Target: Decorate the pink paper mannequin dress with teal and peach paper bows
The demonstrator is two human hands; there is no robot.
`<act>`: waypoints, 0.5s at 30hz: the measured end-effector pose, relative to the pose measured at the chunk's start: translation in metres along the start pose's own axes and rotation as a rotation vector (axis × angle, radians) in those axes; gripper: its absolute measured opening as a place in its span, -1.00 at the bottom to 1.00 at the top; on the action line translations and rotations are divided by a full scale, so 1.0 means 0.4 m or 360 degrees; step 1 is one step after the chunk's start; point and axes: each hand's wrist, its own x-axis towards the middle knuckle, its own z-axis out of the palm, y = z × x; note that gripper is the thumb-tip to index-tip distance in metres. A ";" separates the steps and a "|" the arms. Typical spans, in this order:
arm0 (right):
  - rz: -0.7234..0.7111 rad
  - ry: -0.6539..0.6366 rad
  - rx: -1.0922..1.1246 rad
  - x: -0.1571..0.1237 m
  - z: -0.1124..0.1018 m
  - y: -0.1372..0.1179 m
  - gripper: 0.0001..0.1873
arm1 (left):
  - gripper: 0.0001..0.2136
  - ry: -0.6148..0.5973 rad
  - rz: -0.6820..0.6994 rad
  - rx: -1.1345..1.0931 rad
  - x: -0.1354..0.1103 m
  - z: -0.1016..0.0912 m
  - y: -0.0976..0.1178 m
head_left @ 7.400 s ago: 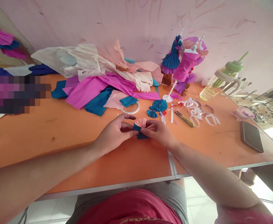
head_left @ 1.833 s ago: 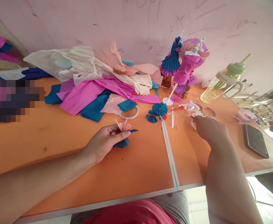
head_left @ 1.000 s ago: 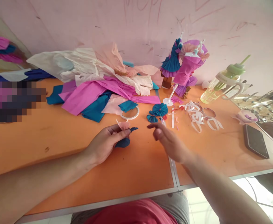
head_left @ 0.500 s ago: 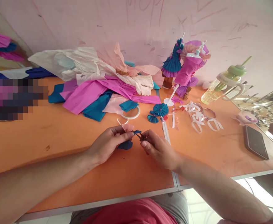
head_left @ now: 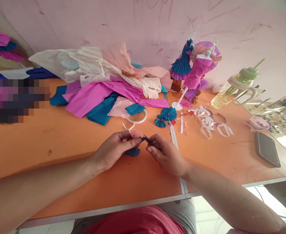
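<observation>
My left hand (head_left: 111, 150) pinches a small bundle of crepe paper between thumb and fingers. Pink paper (head_left: 135, 133) fans out above the fingertips, while blue crepe paper (head_left: 132, 152) hangs below them. A short twisted blue end sticks out to the right of my thumb. Closed around small dark scissors (head_left: 150, 142) is my right hand (head_left: 169, 156); the blades point left and lie against that blue end. The handles are mostly hidden in the fingers. Just beyond the hands lie blue paper rosettes (head_left: 168, 114) and a roll of white tape (head_left: 140, 121).
Crumpled magenta paper (head_left: 89, 97) and cream paper (head_left: 89, 61) are heaped at the back. Doll stands in paper dresses (head_left: 197, 74) stand near the wall. To the right are white ribbon curls (head_left: 208, 123), a bottle (head_left: 227, 92) and a phone (head_left: 267, 149). A blurred patch covers the left.
The scissor blades have moved slightly up and left, from near the blue end's tip onto it. Both hands stay almost in place, with the left shifting a little right.
</observation>
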 end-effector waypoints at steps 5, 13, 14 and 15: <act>0.0049 0.0014 0.0022 -0.002 0.005 0.007 -0.69 | -0.78 0.0026 -0.0006 -0.0030 0.000 -0.001 -0.004; 0.0260 0.0355 -0.0783 0.019 -0.086 0.004 -0.66 | -0.70 0.0077 -0.0012 -0.0056 0.004 -0.012 -0.017; 0.0366 0.0475 -0.1070 0.023 -0.125 0.016 -0.64 | -0.66 0.0051 0.0001 -0.0034 0.004 -0.014 -0.017; 0.0531 0.0573 -0.1329 0.025 -0.166 0.033 -0.61 | -0.63 0.0023 0.0015 -0.0010 0.004 -0.016 -0.018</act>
